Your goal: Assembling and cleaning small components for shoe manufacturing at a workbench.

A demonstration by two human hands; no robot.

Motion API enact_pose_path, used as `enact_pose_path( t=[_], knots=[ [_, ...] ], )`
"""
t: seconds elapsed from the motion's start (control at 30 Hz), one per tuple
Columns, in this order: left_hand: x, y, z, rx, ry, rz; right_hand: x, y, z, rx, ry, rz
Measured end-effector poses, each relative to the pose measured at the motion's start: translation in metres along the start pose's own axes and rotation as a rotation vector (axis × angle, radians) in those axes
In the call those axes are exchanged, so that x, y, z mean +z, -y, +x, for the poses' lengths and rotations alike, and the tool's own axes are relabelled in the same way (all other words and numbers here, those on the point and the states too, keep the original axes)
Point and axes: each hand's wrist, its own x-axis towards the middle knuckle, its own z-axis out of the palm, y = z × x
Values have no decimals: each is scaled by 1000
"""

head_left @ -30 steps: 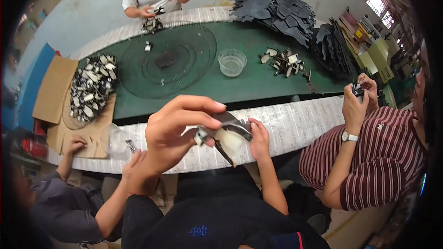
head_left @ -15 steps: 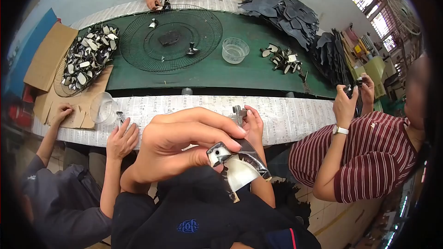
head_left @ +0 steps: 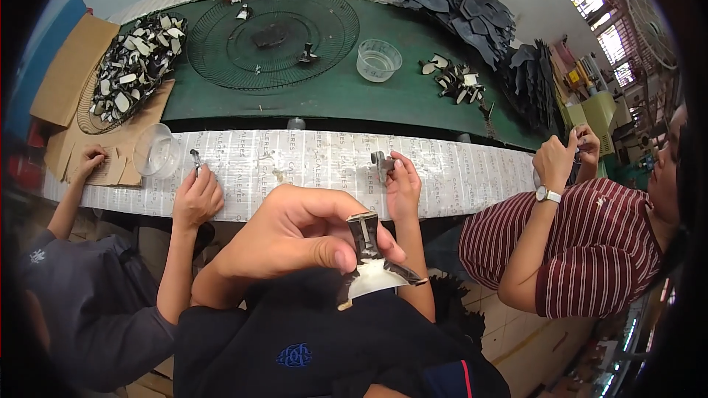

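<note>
1. Closest is the left hand (head_left: 295, 239), pinching a black and white piece (head_left: 369, 264) between its thumb and fingers. The piece is up in the air in front of the dark shirt (head_left: 295, 332), thin end up and wide end down.
2. A bit farther, the right hand (head_left: 403, 186) pinches a small grey piece (head_left: 380, 166) over the white bench cover (head_left: 247, 169). It is small here, so its shape is hard to tell.
3. To the left, a co-worker's hand (head_left: 198, 197) is near a clear tub (head_left: 155, 152). To the right sits a person in a striped shirt (head_left: 590, 258).
4. Next comes the green table (head_left: 317, 99), with a clear bowl (head_left: 379, 61) between a round wire rack (head_left: 221, 63) and a small heap of pieces (head_left: 459, 82).
5. At the far right end, dark flat sheets (head_left: 461, 7) lie piled up.
</note>
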Motion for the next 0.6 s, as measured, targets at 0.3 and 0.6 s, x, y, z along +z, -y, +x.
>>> enact_pose_path(
  t=[0.3, 0.6],
  knots=[
    [5, 4, -1, -116, -79, -190, 2, 2, -2, -1, -24, -17],
    [5, 1, -1, -184, -34, -324, 4, 3, -1, 22, -16, -22]
  ],
)
